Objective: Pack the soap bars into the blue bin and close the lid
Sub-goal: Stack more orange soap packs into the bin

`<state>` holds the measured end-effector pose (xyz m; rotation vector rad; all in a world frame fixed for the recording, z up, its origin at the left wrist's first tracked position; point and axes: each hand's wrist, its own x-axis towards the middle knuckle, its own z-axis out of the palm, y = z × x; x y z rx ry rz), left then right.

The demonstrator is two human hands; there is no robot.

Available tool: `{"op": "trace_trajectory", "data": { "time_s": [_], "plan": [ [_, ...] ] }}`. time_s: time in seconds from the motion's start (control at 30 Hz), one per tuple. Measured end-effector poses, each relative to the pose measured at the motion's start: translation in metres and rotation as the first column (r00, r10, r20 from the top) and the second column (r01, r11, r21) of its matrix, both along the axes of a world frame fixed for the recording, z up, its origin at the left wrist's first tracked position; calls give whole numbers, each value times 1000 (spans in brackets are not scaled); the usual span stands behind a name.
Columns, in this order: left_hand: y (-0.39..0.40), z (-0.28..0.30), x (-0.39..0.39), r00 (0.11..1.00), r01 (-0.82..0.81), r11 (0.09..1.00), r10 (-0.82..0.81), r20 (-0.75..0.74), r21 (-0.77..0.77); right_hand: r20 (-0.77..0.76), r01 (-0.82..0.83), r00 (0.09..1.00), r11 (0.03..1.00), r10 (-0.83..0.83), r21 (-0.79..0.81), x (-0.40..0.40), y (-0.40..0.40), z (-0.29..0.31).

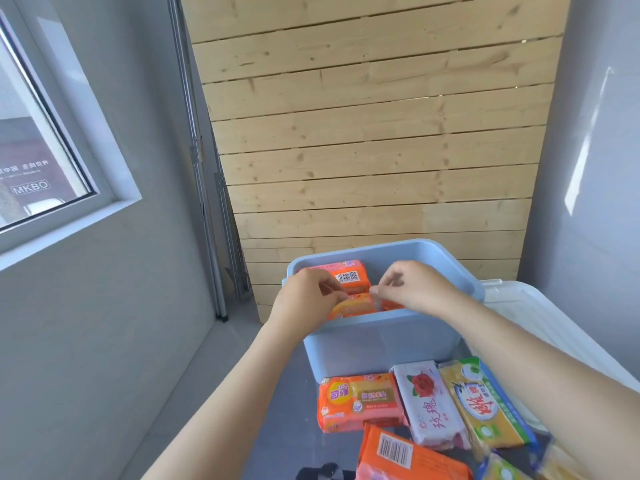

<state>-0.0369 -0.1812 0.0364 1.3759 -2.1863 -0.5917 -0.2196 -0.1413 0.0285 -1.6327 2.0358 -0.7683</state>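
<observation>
The blue bin (381, 344) stands open on a grey table. Inside it an orange soap pack (349, 275) lies barcode up at the back left. In front of it a second orange soap pack (356, 304) sits low in the bin, pinched at its left end by my left hand (308, 299) and at its right end by my right hand (415, 287). Several more packs lie on the table before the bin: an orange one (360, 401), a white rose one (431, 405), a yellow-and-blue one (485, 403) and an orange one barcode up (398, 455).
The white lid (540, 317) lies flat to the right of the bin. A wooden slat wall stands right behind the bin. A grey wall with a window is on the left, and a metal pole stand (221, 237) leans in the corner.
</observation>
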Motion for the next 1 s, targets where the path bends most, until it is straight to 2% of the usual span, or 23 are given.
{"op": "trace_trajectory", "data": {
  "time_s": [0.1, 0.2, 0.27, 0.33, 0.43, 0.5, 0.6, 0.77, 1.0],
  "plan": [
    [27, -3, 0, 987, 35, 997, -46, -154, -76, 36, 0, 999, 978, 8, -207, 0, 32, -5],
    [61, -10, -1, 963, 92, 989, -118, -242, -118, -80, -62, 996, 934, 36, -353, 5, 77, -18],
    [79, -22, 0, 958, 134, 988, -149, -245, -75, -150, -77, 989, 908, 16, -411, 9, 105, -32],
    [90, -37, 3, 970, 184, 983, -178, -166, 23, -187, -94, 982, 929, 27, -358, 14, 126, -47],
    [99, -58, 8, 967, 250, 951, -255, 1, 183, -142, -129, 983, 988, 116, -86, 21, 145, -67],
    [100, -71, 10, 958, 224, 940, -261, 119, 258, -153, -159, 973, 983, 171, 86, 21, 150, -76],
    [100, -87, 15, 891, 179, 923, -299, 341, 341, -256, -189, 933, 950, 252, 247, 18, 154, -83],
    [97, -100, 23, 902, 132, 834, -325, 284, 535, -315, -220, 893, 922, 322, 319, 18, 158, -91],
    [98, -103, 25, 914, 137, 798, -330, 235, 586, -333, -214, 894, 938, 300, 271, 23, 161, -97]
  ]
}}
